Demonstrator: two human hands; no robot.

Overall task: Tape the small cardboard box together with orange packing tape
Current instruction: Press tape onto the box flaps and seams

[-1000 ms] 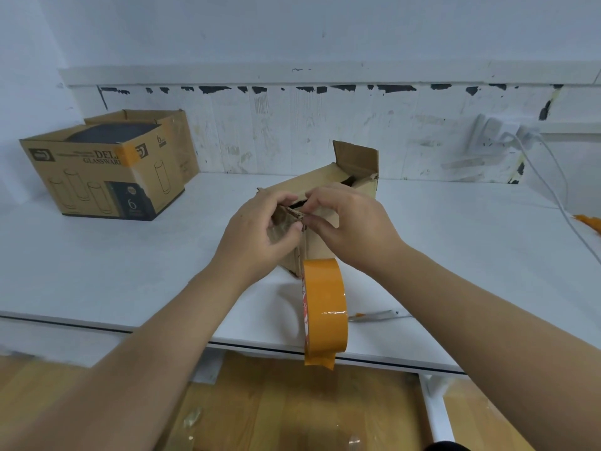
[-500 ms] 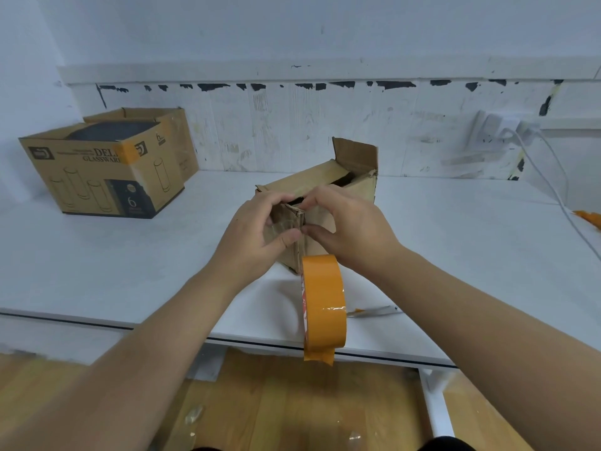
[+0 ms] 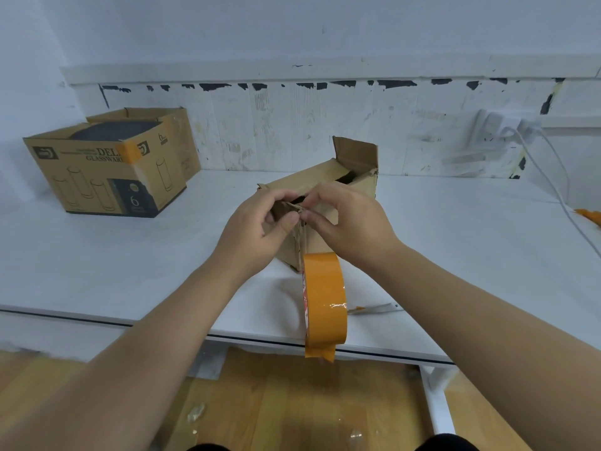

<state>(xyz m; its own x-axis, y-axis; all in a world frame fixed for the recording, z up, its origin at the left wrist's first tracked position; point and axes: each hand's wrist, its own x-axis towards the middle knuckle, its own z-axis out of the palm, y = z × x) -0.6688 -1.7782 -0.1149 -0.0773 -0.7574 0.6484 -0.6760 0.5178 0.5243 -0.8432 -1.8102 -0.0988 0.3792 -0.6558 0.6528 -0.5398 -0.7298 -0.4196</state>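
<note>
Cardboard box [image 3: 341, 193], worn and creased, sits on the desk [image 3: 130, 255]; left hand [image 3: 257, 229] and right hand [image 3: 349, 222] fingers pinch its near flaps; tape roll [image 3: 325, 304] hangs below them.

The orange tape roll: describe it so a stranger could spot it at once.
On the white table, look at the near edge below the small cardboard box that both hands are pinching. The orange tape roll hangs there on edge, loose end dangling. It is the only glossy orange ring among brown cartons.
</note>
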